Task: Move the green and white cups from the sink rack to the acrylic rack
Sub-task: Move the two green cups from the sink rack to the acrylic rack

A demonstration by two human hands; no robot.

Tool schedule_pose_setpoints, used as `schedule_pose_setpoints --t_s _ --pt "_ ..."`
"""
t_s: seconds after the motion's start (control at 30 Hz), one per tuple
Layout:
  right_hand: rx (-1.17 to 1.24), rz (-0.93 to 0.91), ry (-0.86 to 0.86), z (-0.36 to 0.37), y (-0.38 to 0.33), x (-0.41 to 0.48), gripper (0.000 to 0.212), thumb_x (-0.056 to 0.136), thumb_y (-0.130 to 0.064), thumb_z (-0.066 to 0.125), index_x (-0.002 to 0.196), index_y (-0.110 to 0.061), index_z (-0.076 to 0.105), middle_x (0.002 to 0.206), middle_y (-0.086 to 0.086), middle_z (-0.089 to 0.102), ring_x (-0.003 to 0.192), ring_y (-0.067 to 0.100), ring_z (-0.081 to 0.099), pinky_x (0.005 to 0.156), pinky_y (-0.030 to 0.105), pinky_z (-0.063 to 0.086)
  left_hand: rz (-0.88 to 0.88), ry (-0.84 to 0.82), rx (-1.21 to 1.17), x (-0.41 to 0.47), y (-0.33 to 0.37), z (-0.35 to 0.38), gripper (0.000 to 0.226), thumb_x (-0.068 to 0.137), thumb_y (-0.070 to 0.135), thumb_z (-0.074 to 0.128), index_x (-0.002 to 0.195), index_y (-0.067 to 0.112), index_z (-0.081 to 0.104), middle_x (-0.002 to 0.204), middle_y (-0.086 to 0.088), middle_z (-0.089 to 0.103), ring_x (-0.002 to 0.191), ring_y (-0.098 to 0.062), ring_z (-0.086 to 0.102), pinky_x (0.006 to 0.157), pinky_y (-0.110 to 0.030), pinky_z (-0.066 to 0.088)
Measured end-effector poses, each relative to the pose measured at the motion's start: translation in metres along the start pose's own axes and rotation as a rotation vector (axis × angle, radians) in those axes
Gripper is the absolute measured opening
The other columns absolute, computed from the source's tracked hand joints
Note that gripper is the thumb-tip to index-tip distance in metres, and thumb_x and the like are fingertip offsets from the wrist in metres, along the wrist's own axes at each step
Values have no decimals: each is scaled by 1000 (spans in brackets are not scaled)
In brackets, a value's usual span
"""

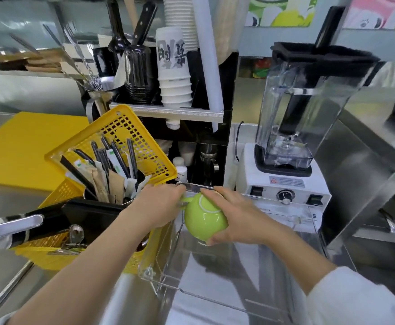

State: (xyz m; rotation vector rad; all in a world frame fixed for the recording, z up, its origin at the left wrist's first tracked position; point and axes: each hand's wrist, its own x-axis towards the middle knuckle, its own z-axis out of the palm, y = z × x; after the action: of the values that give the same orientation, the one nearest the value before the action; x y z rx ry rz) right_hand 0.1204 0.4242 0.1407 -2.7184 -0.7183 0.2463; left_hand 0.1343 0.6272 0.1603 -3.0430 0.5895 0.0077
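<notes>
Holding the green cup [204, 219] upside down over the far end of the clear rack [215, 299], both hands share the load: the right hand [235, 216] wraps its fingers [215, 240] around the bowl, and the left hand [161, 205] pinches at the handle side. The cup hangs just above the rack's far rim and looks not yet set down. The glaze looks slick, so letting one hand go early could let it roll or drop onto the hard plastic. The yellow basket [121, 146] crowds the left wrist; a knock there could tip its straws. No white cup is visible.
</notes>
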Motion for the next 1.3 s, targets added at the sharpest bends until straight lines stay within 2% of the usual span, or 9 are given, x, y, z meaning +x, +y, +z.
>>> schedule_pose_setpoints --t_s 0.1,0.23,0.33,0.47,0.77,0.9,1.07,1.2,1.3 --pt "10 14 20 -6 2 -9 105 64 -58 69 141 -42 0 155 -3 6 141 19 11 113 47 17 -58 -32 17 -1 11 -18 26 89 35 48 107 16 49 107 -5 61 96 -28 58 74 -36 45" --pt "95 27 141 -22 16 -40 99 66 -63 64 139 -45 -1 154 -4 13 138 19 21 110 47 28 -76 205 -113 1 46 -45 35 88 41 50 115 18 48 111 -5 55 102 -28 54 78 -39 47" --pt "101 61 240 -35 39 -75 95 68 -65 61 139 -46 1 153 -6 17 138 17 23 110 42 30 12 299 -233 8 87 -56 38 87 41 53 119 20 48 121 -3 53 109 -27 52 81 -39 46" --pt "127 148 373 -51 84 -130 92 70 -60 63 142 -38 9 150 -7 24 135 14 30 108 42 34 146 299 -332 28 152 -56 41 87 40 53 123 20 47 125 -1 53 114 -24 50 88 -37 42" --pt "233 423 480 -58 228 -279 89 69 -58 65 141 -39 15 147 -10 29 130 7 34 105 29 34 372 200 -543 72 351 -28 41 87 41 54 123 24 47 125 0 53 115 -20 49 91 -33 39" --pt "258 524 448 -46 298 -342 89 70 -57 66 140 -40 15 150 -10 26 135 10 27 106 29 29 412 84 -563 95 448 -4 45 87 42 54 127 24 44 130 2 51 120 -17 44 97 -31 36" --pt "253 660 450 -18 360 -410 84 74 -50 66 142 -27 22 144 0 36 129 17 37 103 36 36 434 -97 -570 116 545 38 46 85 42 56 126 23 44 130 -1 52 118 -21 47 92 -32 38" --pt "269 815 361 6 397 -447 77 81 -45 61 142 -19 22 143 7 37 130 23 37 105 41 37 437 -239 -541 122 594 77 48 85 41 56 126 23 39 127 -6 55 113 -27 52 89 -40 45" --pt "252 917 285 22 413 -461 71 84 -43 58 141 -15 25 140 11 41 125 27 43 100 41 41 452 -299 -436 121 616 102 51 86 38 54 129 21 33 119 -11 59 106 -33 56 79 -40 45"
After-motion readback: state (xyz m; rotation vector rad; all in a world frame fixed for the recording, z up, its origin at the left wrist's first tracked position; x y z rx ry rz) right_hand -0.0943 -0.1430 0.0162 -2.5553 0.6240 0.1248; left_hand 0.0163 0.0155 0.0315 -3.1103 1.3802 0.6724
